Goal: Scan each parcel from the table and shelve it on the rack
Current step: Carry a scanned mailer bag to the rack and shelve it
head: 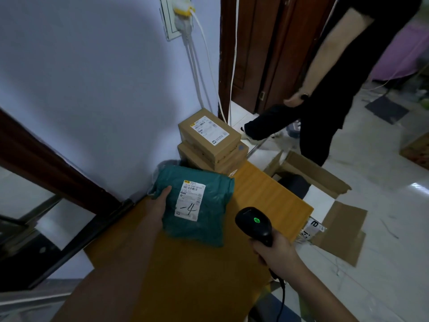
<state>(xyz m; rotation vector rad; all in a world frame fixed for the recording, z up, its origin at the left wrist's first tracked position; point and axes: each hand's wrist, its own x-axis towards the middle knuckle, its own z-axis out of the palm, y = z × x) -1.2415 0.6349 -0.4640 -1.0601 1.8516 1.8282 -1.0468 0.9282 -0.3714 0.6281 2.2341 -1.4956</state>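
Observation:
A green plastic mailer parcel (204,210) with a white label marked "-4" is held above the wooden table (267,196). My left hand (159,203) grips its left edge, thumb on top. My right hand (272,252) grips the handle of a black barcode scanner (254,223), whose green light is on; the scanner head points toward the parcel's label from the right, a short gap away. Two brown cardboard parcels are stacked at the table's far end, the upper box (209,133) on the lower box (211,159). The rack is not in view.
A person in black (336,73) stands at the right near a wooden door. Opened cardboard boxes (311,175) and flattened cardboard (341,231) lie on the tiled floor right of the table. Cables hang from a wall socket (178,17) above the stacked boxes.

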